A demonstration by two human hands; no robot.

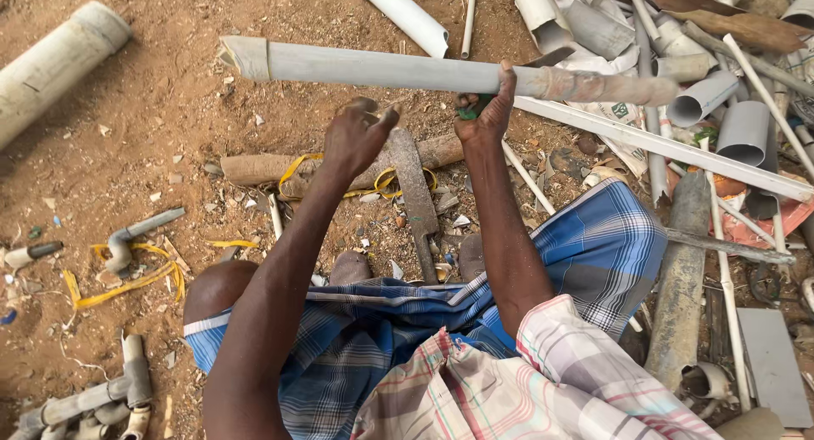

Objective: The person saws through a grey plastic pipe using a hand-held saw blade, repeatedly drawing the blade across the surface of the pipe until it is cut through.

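Observation:
A long grey plastic pipe (381,69) lies level across the top of the view, its right end brown with dirt. My right hand (485,111) is under it, fingers closed on a green-handled tool (466,111), thumb pressed up against the pipe. A dark blade (549,58) shows just above the pipe beside that thumb. My left hand (358,137) hangs a little below the pipe and apart from it, fingers loosely bent, with nothing visible in it. Below the hands, a machete (415,196) lies on the dirt across a wooden log (263,167).
A heap of cut grey pipes (704,97) and white strips (670,143) fills the right side. A thick pipe (55,63) lies upper left, pipe fittings (127,236) and yellow strap (119,287) at left. My knees and blue checked cloth (593,245) are below.

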